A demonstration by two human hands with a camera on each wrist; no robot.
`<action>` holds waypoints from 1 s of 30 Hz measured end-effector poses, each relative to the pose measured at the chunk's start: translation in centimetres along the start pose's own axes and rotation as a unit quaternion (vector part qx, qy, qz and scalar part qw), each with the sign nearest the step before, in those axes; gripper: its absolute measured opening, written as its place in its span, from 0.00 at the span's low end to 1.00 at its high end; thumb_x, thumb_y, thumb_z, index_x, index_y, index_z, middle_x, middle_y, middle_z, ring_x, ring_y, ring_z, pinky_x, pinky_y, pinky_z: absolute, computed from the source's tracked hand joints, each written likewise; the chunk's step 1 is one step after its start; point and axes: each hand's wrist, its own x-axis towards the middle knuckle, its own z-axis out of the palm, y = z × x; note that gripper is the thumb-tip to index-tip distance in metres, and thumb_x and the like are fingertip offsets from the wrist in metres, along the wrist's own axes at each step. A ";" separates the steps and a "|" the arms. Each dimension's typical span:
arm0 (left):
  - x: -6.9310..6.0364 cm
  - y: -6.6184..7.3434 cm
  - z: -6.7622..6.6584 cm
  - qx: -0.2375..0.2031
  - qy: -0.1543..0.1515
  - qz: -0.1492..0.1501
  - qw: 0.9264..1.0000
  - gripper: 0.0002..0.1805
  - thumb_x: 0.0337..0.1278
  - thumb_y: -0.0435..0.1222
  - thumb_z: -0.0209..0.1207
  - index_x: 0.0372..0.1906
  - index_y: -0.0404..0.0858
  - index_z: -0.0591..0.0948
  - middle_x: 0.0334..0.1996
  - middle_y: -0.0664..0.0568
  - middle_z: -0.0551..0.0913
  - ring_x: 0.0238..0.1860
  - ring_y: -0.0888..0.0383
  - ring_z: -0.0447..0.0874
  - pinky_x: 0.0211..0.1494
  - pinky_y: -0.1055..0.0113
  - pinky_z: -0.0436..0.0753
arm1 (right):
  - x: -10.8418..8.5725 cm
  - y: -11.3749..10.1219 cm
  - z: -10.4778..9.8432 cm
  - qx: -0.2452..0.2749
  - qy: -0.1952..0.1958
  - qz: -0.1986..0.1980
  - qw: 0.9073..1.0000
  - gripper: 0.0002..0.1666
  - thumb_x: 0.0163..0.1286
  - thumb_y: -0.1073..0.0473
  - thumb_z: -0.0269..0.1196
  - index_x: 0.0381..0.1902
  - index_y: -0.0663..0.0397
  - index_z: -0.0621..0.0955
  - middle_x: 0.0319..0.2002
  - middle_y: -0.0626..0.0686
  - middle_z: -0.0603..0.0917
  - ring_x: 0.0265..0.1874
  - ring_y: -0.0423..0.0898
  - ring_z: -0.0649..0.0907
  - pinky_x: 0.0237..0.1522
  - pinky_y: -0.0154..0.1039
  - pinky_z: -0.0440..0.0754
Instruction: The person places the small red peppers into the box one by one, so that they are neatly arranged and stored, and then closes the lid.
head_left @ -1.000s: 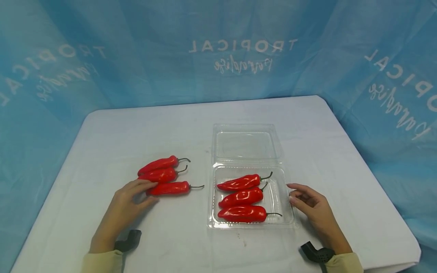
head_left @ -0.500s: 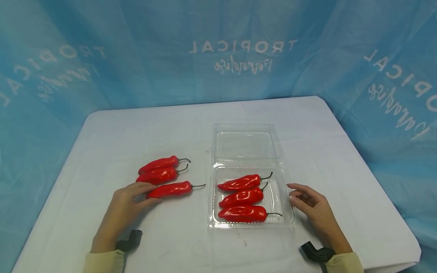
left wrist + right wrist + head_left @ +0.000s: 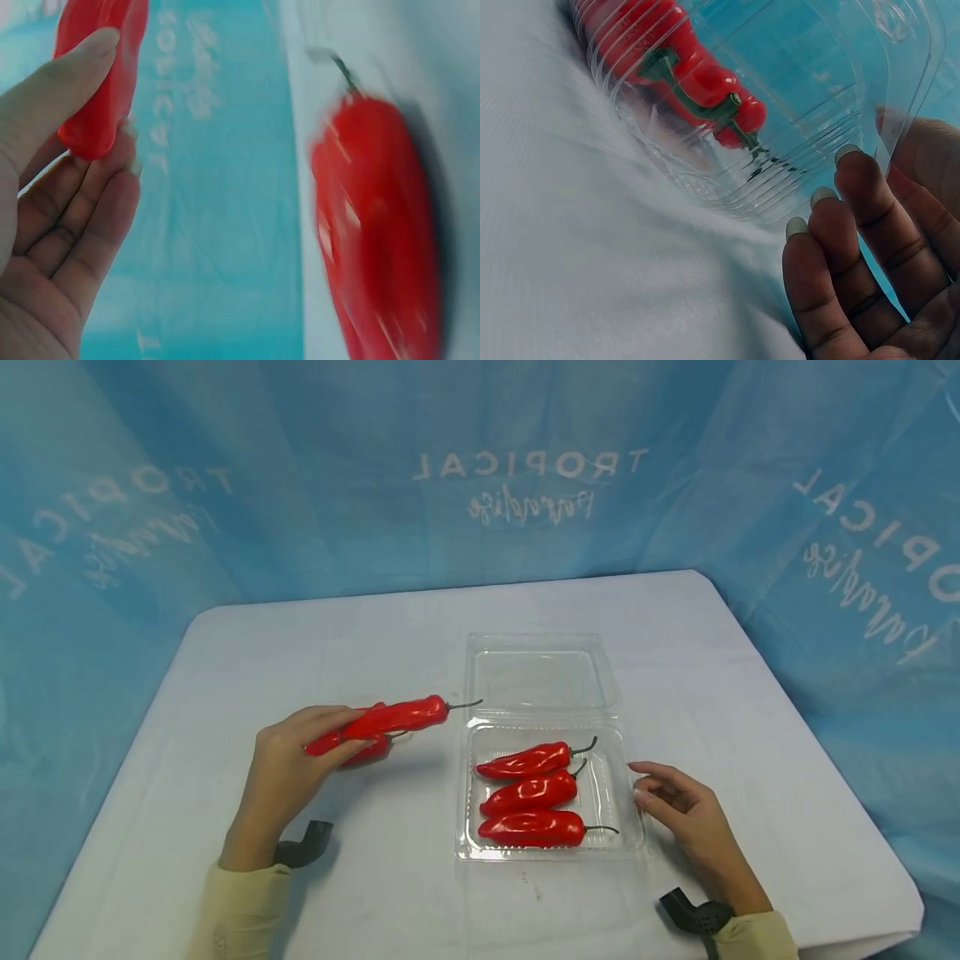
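Note:
My left hand pinches a red chili pepper between thumb and fingers, its stem pointing right, lifted off the table. Beneath and behind it lie two more red peppers, partly hidden by the hand and the held one. In the left wrist view one of these lying peppers appears large and blurred. To the right stands a clear plastic clamshell box with three red peppers lying in its base. Loosely bent fingers of my right hand touch the box's right rim.
The box's clear lid lies folded back behind its base. White cloth covers the table. Blue printed curtains hang around the back and sides. Each wrist carries a black camera mount.
My left hand has picked up the nearest pepper of the left group and carried it up and away from me, over the other two. The right hand keeps its place.

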 end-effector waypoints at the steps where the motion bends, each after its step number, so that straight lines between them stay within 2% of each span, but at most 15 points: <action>1: 0.6 0.5 0.3 -0.010 0.003 0.008 1.000 0.28 0.42 0.30 0.80 0.55 0.39 0.87 0.48 0.47 0.88 0.48 0.48 0.88 0.49 0.46 0.86 | 0.0 0.0 0.0 0.001 0.000 0.002 1.000 0.22 0.73 0.63 0.66 0.63 0.59 0.79 0.42 0.59 0.84 0.37 0.43 0.84 0.40 0.34 0.84; 5: 2.3 2.7 2.3 -0.039 0.000 0.050 0.998 0.25 0.44 0.34 0.80 0.52 0.41 0.88 0.47 0.49 0.89 0.44 0.52 0.88 0.43 0.52 0.89 | -0.2 -0.1 0.1 -0.007 0.001 0.008 1.000 0.22 0.73 0.62 0.66 0.63 0.58 0.79 0.42 0.58 0.84 0.37 0.43 0.85 0.40 0.34 0.85; 9: 3.2 4.9 5.0 -0.051 -0.012 0.103 0.993 0.25 0.46 0.37 0.80 0.53 0.40 0.88 0.47 0.49 0.89 0.46 0.52 0.88 0.46 0.54 0.89 | -0.4 -0.1 0.0 -0.010 0.001 0.001 1.000 0.22 0.73 0.64 0.65 0.63 0.59 0.79 0.42 0.58 0.84 0.37 0.43 0.85 0.40 0.33 0.85; 12: 3.4 6.1 6.9 -0.061 -0.023 0.134 0.989 0.25 0.48 0.38 0.79 0.54 0.40 0.88 0.48 0.49 0.89 0.50 0.53 0.88 0.53 0.55 0.87 | -0.4 -0.2 0.2 -0.005 0.001 0.000 1.000 0.22 0.73 0.64 0.65 0.63 0.59 0.79 0.42 0.59 0.84 0.37 0.43 0.85 0.40 0.33 0.85; 16: 3.1 7.0 8.9 -0.076 -0.046 0.157 0.984 0.26 0.48 0.37 0.79 0.56 0.40 0.87 0.49 0.50 0.89 0.52 0.55 0.87 0.55 0.59 0.85 | -0.4 -0.2 0.4 -0.004 0.002 -0.005 1.000 0.22 0.73 0.64 0.65 0.63 0.60 0.79 0.42 0.60 0.84 0.37 0.43 0.85 0.40 0.34 0.85; 19: 2.6 7.2 9.8 -0.068 -0.059 0.167 0.982 0.26 0.47 0.37 0.79 0.55 0.40 0.87 0.48 0.50 0.89 0.51 0.55 0.87 0.55 0.61 0.85 | -0.3 -0.3 0.5 -0.004 0.000 -0.010 1.000 0.22 0.73 0.65 0.65 0.63 0.60 0.79 0.41 0.60 0.85 0.36 0.43 0.85 0.39 0.33 0.85; 22: 2.3 7.3 10.4 -0.037 -0.070 0.183 0.980 0.26 0.48 0.39 0.79 0.54 0.39 0.87 0.47 0.50 0.89 0.49 0.56 0.87 0.55 0.63 0.85 | -0.3 -0.4 0.6 -0.003 -0.002 -0.011 1.000 0.22 0.73 0.65 0.65 0.63 0.59 0.79 0.41 0.60 0.85 0.36 0.44 0.85 0.39 0.34 0.85; 26: 2.1 7.5 10.8 0.004 -0.088 0.200 0.976 0.26 0.46 0.42 0.80 0.51 0.38 0.88 0.44 0.51 0.89 0.46 0.57 0.86 0.52 0.65 0.86 | -0.2 -0.5 0.6 -0.002 -0.005 -0.014 1.000 0.22 0.73 0.65 0.65 0.63 0.59 0.79 0.41 0.59 0.85 0.36 0.43 0.85 0.39 0.34 0.85; 30: 2.3 7.8 10.9 0.025 -0.107 0.205 0.972 0.25 0.45 0.45 0.81 0.48 0.39 0.88 0.41 0.51 0.88 0.43 0.58 0.85 0.48 0.67 0.87 | -0.2 -0.5 0.6 0.002 -0.006 -0.017 1.000 0.22 0.72 0.66 0.65 0.63 0.60 0.79 0.41 0.59 0.85 0.37 0.43 0.85 0.40 0.34 0.85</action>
